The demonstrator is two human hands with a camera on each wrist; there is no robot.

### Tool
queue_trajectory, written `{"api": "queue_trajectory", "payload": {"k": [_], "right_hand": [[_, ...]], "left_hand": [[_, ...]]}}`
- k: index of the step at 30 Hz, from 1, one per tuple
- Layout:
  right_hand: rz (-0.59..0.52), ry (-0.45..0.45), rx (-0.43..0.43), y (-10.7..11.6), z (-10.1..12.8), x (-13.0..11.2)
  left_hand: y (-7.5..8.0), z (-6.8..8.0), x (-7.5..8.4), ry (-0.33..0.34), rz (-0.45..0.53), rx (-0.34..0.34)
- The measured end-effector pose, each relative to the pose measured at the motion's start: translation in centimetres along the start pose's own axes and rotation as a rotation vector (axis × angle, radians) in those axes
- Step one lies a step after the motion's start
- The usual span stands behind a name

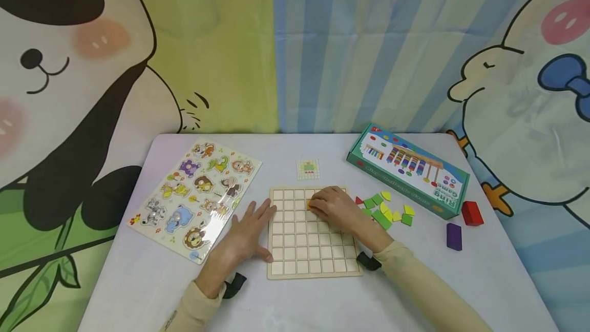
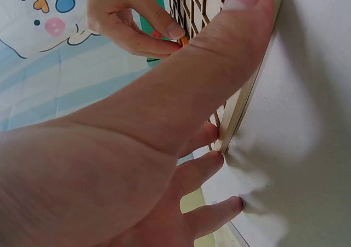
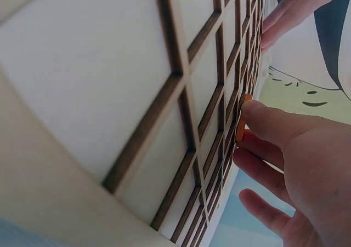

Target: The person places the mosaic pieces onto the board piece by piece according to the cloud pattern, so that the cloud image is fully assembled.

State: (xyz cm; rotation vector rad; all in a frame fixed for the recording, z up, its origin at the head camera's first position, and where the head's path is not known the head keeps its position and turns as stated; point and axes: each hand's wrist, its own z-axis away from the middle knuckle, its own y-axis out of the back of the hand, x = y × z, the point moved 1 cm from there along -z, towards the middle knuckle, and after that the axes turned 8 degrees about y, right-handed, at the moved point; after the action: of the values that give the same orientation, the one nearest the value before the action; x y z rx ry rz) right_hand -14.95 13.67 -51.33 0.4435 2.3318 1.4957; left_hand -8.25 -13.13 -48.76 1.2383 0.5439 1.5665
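Note:
A wooden grid board [image 1: 301,254] with square cells lies in the middle of the table. My right hand [image 1: 335,209] pinches a small orange block [image 3: 244,118] between thumb and fingers, over a cell in the board's upper part. In the head view only an edge of that block shows. With fingers spread, my left hand [image 1: 249,234] touches the board's left edge; its thumb lies along the edge in the left wrist view. Behind the board lies a small pattern card [image 1: 308,169] with a green, yellow and red design on a grid.
Right of the board lie several loose green, yellow and red pieces [image 1: 381,219]. Beyond them are a green game box [image 1: 410,170], a red block [image 1: 472,213] and a purple block [image 1: 454,236]. An animal puzzle board [image 1: 195,201] lies on the left.

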Motion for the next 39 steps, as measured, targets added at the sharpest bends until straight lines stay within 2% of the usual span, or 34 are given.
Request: {"api": "queue_trajectory", "payload": {"k": [14, 23, 29, 34, 39], "right_hand": [[0.010, -0.048, -0.029, 0.0, 0.1, -0.2], [-0.009, -0.051, 0.008, -0.1, 0.2, -0.4], [-0.008, -0.045, 0.003, -0.1, 0.3, -0.4], [-0.021, -0.037, 0.024, 0.5, 0.5, -0.4], [0.002, -0.066, 0.057, 1.6, 1.1, 0.2]], "left_hand": [[-0.1, 0.0, 0.3, 0.000, -0.015, -0.012], [-0.1, 0.0, 0.4, 0.002, -0.011, -0.010], [-0.3, -0.1, 0.2, 0.004, -0.007, -0.011], [-0.3, -0.1, 0.1, 0.003, -0.008, -0.015], [0.0, 0.0, 0.0, 0.004, -0.012, -0.016]]}}
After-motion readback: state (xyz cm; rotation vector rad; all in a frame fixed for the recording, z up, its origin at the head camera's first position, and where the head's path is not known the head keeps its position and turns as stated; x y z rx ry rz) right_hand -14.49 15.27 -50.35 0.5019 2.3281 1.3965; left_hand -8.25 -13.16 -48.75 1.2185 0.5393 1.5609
